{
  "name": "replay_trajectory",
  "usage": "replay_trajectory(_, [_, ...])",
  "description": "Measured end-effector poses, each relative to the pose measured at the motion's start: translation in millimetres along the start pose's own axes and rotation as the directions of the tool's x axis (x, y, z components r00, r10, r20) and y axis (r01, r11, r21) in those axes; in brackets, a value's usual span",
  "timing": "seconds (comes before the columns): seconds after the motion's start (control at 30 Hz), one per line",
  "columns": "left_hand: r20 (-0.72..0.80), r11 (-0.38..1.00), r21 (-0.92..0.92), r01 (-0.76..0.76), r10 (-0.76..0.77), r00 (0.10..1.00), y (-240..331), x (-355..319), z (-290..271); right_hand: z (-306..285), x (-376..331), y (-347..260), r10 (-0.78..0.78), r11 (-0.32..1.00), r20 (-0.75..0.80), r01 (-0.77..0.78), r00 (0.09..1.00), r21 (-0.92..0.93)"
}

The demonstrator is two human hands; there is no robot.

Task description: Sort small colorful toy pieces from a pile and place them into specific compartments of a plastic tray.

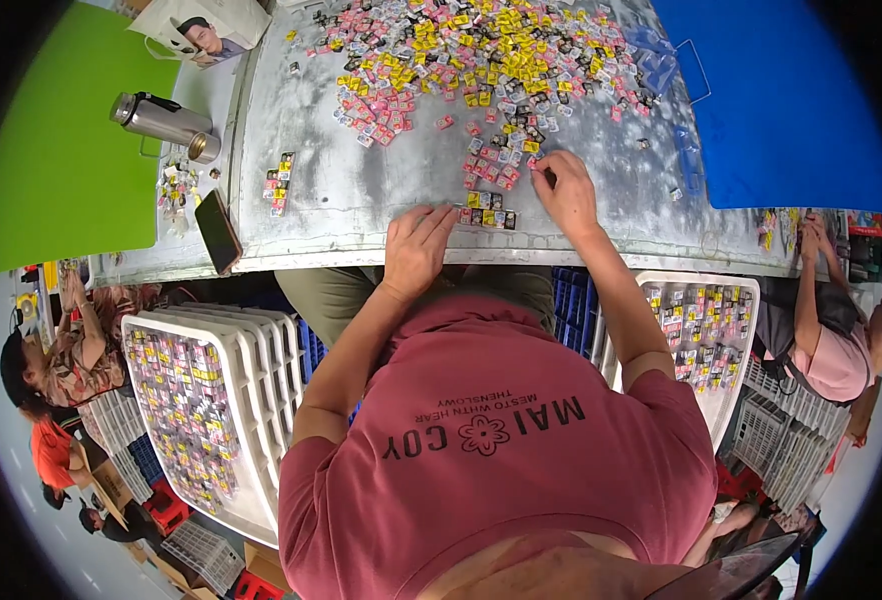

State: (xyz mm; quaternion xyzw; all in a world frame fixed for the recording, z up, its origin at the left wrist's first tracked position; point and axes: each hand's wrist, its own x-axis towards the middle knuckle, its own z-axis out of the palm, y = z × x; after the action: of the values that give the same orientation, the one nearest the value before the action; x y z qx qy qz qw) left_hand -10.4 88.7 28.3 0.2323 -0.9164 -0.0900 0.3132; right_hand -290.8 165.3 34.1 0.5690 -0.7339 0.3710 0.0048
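Observation:
My left hand (419,245) rests at the table's near edge, its fingers stretched out side by side. Its fingertips reach the left end of a short block of small yellow and black printed pieces (488,212). With thumb and forefinger together, my right hand (567,192) pinches a small pink piece (534,162). Just left of it lies a cluster of pink pieces (493,165). Farther back spreads a big loose heap of pink, yellow, black and white pieces (501,60). A narrow column of joined pieces (280,184) lies to the left.
A phone (219,232), a steel flask (161,116) and a bag (206,30) lie at left. Green (71,140) and blue (791,100) panels flank the grey table (361,190). White trays of pieces (176,400) (706,340) stand beside me. Other people work on both sides.

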Motion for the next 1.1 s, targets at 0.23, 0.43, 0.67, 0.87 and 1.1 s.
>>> replay_trajectory(0.23, [0.109,0.958,-0.132,0.253,-0.240,0.965,-1.3,9.9,5.9,-10.8,-6.5,-12.5,0.123,0.990,0.026,-0.125,0.992,0.071])
replay_trajectory(0.43, [0.120,0.977,-0.210,-0.041,0.068,0.990,6.5,15.8,7.5,-25.1,-39.9,-43.1,0.080,0.965,0.067,-0.094,0.995,0.243])
replay_trajectory(0.67, [0.422,0.970,-0.181,-0.161,0.224,0.878,13.5,11.6,6.7,-17.4,-58.0,-54.5,-0.053,0.997,0.080,0.048,0.995,0.059])
replay_trajectory(0.87, [0.472,0.972,-0.185,-0.144,0.217,0.855,13.4,8.6,6.8,-15.1,-58.8,-55.3,0.001,0.996,0.129,-0.014,0.992,0.093])
replay_trajectory(1.1, [0.477,0.974,-0.185,-0.132,0.206,0.854,13.8,7.1,4.7,-11.2,-54.8,-59.6,-0.042,0.997,0.103,0.035,0.994,0.072])
